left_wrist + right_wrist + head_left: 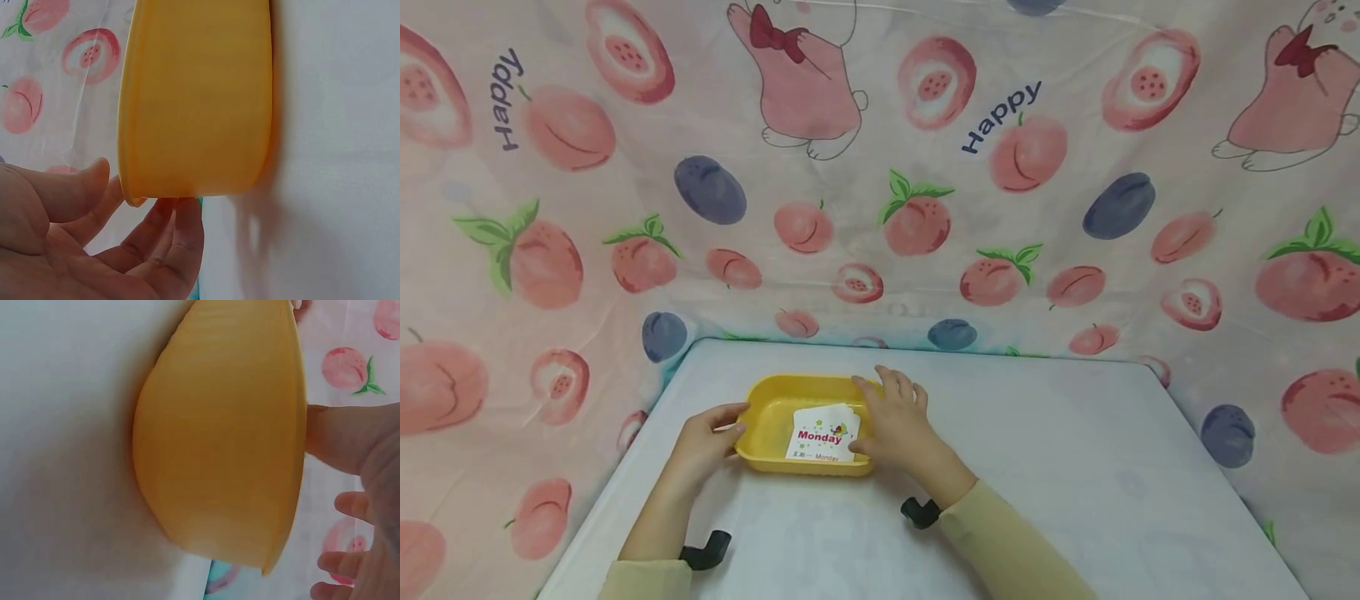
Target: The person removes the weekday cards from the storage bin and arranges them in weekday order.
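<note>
A yellow plastic tray (767, 417) with rounded corners sits on the white table. Inside it lies a stack of white cards (823, 433), the top one printed "Monday" with a small picture. My left hand (703, 437) is at the tray's left end; in the left wrist view its fingertips (187, 215) meet the outer wall below the rim, while the thumb stays off it. Over the right end reaches my right hand (898, 425), fingers spread. Its thumb (337, 434) passes over the rim beside the cards, and the other fingers stand apart from the tray in the right wrist view.
The white tabletop (1075, 467) extends to both sides of the tray. Behind it hangs a cloth (865, 208) printed with peaches and rabbits. Black curved pieces (707, 552) show at both wrists, near the sleeve cuffs.
</note>
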Motion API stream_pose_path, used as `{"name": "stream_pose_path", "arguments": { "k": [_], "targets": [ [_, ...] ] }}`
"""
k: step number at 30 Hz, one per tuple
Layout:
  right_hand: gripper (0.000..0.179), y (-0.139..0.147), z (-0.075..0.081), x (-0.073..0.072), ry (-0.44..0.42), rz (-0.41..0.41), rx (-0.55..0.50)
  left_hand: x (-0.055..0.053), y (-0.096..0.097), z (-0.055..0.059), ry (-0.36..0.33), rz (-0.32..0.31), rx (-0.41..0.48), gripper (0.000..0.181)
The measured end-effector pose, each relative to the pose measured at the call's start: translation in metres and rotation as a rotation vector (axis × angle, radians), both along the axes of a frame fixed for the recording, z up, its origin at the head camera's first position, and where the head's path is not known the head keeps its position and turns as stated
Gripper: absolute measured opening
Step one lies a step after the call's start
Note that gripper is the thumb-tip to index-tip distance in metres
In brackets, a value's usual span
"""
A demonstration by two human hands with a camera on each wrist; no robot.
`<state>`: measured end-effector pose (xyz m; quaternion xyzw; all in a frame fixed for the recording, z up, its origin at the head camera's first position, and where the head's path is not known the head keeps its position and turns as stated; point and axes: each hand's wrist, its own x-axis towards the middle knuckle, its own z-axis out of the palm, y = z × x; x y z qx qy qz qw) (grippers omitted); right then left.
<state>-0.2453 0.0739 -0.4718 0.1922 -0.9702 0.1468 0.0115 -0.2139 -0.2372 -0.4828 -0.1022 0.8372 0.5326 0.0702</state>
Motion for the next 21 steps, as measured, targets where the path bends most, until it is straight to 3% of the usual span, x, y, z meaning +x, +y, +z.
{"name": "stream_pose_path", "arguments": {
  "k": [11,21],
  "targets": [
    [0.111,-0.019,-0.011,-0.006,0.007,0.030,0.086,-0.002,-0.002,-0.002,-0.015,0.014,0.009,0.047],
    [0.112,-0.036,-0.009,-0.012,-0.020,0.062,0.094,-0.004,-0.001,-0.004,-0.014,0.054,0.014,0.045]
  ]
}}
